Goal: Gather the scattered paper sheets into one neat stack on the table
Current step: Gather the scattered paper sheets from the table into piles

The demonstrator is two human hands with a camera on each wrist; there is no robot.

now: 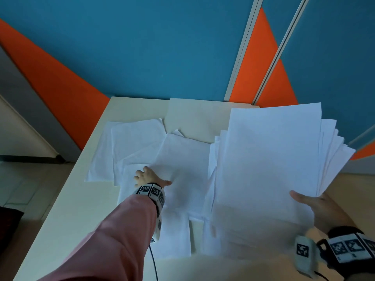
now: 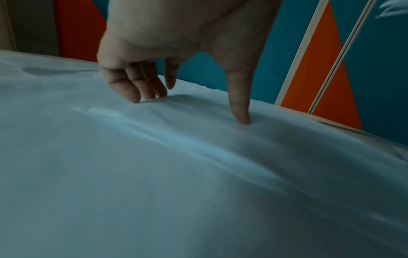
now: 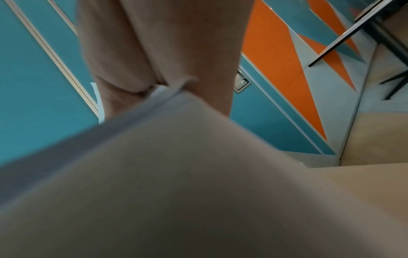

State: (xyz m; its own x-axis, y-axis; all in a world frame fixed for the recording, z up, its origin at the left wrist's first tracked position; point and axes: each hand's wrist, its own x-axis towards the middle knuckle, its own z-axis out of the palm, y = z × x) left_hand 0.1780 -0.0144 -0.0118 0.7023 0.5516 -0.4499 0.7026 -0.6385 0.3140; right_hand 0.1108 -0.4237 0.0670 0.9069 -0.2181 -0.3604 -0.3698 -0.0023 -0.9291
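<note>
Lying spread over the pale cream rectangular table (image 1: 140,104): loose white paper sheets (image 1: 134,142), overlapping one another across the table's middle and left part, edges hard to separate where white lies on white.

Item, left hand (image 1: 147,176): reaching from a pink sleeve (image 1: 113,232) onto the sheets near the table's centre; in the left wrist view its fingers (image 2: 141,87) hang slightly bent, tips touching the paper, and the thumb (image 2: 239,104) presses straight down into it, closing round nothing.

Item, fanned bundle of white paper sheets (image 1: 267,163): raised over the table's right side, tilted, its far edges splayed beyond the table's right edge. It hides the table surface beneath.

Item, right hand (image 1: 318,209): at the bundle's near right corner, thumb on top; the remaining fingers lie hidden under the paper. In the right wrist view the bundle's blurred underside (image 3: 176,192) fills the lower frame, its edge wedged in the fork of the hand (image 3: 167,52).

Item, marker-printed wristbands (image 1: 151,191): one on each wrist, the right one cut off by the frame edge.
</note>
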